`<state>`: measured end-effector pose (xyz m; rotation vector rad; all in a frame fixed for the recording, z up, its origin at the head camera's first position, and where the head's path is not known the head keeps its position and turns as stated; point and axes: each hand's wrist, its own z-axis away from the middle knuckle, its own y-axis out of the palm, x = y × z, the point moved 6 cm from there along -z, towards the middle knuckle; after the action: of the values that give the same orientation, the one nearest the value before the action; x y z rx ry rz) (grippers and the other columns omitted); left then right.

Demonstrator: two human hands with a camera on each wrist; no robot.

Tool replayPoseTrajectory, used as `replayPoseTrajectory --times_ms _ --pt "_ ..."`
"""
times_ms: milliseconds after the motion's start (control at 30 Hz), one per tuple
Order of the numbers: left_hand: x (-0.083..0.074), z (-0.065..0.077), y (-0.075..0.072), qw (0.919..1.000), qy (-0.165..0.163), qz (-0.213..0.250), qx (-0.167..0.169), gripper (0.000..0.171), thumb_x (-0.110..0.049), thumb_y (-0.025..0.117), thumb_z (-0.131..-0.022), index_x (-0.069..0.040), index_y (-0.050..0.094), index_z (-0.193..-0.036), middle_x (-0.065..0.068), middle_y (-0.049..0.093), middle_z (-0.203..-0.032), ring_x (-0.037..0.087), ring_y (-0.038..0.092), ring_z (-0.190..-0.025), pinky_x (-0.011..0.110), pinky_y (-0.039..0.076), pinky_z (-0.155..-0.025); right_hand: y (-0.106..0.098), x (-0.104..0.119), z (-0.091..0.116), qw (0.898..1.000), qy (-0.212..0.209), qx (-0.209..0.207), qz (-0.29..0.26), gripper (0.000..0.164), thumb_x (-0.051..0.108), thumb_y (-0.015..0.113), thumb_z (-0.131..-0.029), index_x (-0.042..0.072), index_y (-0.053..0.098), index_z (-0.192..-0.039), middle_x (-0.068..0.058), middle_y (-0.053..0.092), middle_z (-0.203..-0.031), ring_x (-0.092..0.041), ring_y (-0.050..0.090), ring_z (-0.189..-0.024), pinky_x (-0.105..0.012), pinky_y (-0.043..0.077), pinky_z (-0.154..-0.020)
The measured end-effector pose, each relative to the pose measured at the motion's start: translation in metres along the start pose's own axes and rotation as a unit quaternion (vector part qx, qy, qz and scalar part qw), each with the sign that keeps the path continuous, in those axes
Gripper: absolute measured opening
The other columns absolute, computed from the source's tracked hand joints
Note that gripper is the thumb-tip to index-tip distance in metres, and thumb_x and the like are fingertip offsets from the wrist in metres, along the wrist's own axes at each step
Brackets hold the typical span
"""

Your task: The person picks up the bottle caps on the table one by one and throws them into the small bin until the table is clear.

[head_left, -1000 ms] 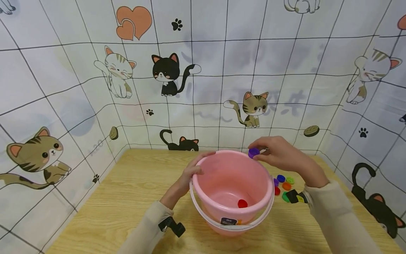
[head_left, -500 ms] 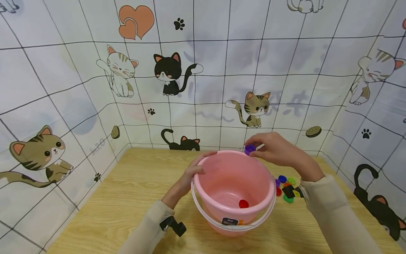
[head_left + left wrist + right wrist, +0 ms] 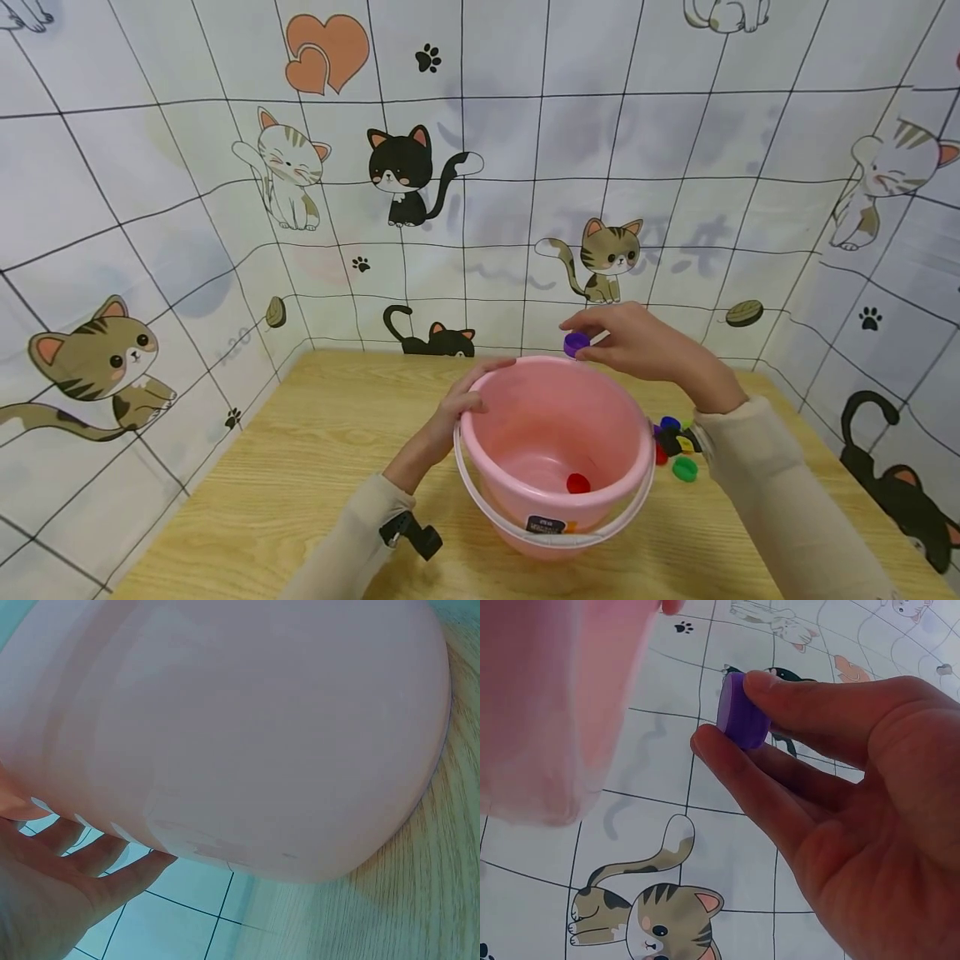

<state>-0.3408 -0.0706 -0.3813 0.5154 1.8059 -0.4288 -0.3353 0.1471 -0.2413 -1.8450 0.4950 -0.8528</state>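
The left hand (image 3: 448, 410) grips the pink bucket (image 3: 551, 396), thumb inside, probably steadying it; the half-curled right hand (image 3: 643, 343) pinches a purple cap (image 3: 575, 345) (lightly, I'd guess) beside the bucket, toward the far edge of the table (image 3: 322, 446).

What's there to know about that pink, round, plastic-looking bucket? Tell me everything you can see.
The pink, round, plastic-looking bucket is smooth and wider at its thick rim than at its base. It stands on the light wood-grain table, mouth upward; I can't tell whether it leans slightly. A pale curved handle hangs across the front, just below a dark label. The person's left hand grips the rim, thumb inside. One small red piece lies inside.
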Motion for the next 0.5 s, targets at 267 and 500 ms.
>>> replayPoseTrajectory --times_ms 267,500 --pt "-0.002 0.000 0.001 1.0000 0.005 0.001 -0.001 0.078 -0.014 0.044 -0.079 -0.019 0.042 -0.157 0.019 0.044 -0.153 0.037 0.055 -0.120 0.038 0.058 -0.087 -0.001 0.001 -0.005 1.000 -0.011 0.010 -0.019 0.033 0.006 0.075 -0.091 0.005 0.072 -0.125 -0.008 0.075 -0.114 -0.021 0.073 -0.102 -0.037 0.063 -0.084" --pt "-0.002 0.000 0.000 1.0000 0.005 -0.002 -0.004 0.078 -0.013 0.043 -0.079 -0.019 0.043 -0.156 0.017 0.044 -0.153 0.035 0.056 -0.120 0.043 0.058 -0.090 0.002 0.003 -0.012 0.999 -0.024 0.026 -0.022 0.028 0.007 0.076 -0.091 0.005 0.073 -0.119 -0.006 0.075 -0.110 -0.020 0.073 -0.100 -0.034 0.063 -0.083"
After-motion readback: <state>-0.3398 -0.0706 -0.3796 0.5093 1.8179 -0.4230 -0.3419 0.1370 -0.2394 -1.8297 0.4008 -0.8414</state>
